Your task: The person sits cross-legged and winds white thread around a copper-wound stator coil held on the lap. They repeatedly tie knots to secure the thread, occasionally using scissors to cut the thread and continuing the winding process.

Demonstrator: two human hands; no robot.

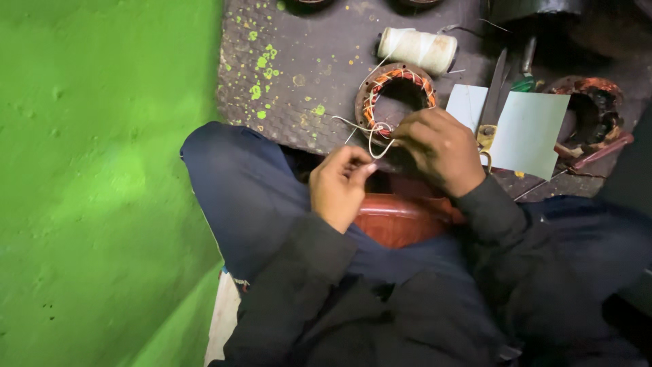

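The white thread [372,136] looped off the near edge of the round motor stator [396,96], which sat on the dark paint-speckled metal plate [292,75] right in front of the knees. Left hand [339,185] had the thread end pinched between thumb and fingertips, just below the stator. Right hand [440,148] was closed on the stator's near rim, fingers curled tight. Spool of the same thread [418,49] lay just behind it, scissors [493,102] and pale paper sheets [530,132] to the right, second stator [589,112] further over.
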